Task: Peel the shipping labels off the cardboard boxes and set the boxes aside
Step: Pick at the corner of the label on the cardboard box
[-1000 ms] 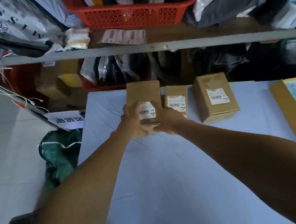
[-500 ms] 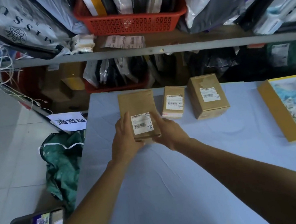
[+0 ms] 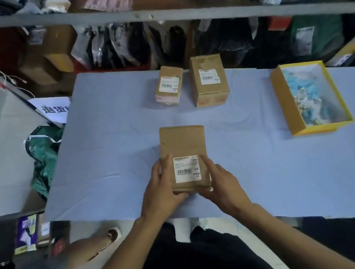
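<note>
Left hand and right hand clasp cardboard box from both sides near front edge of blue table, shipping label facing up; bare cloth all around, two labelled boxes at far edge.

Boxes: three
Labels: three
Trays: one
Hands: two
</note>
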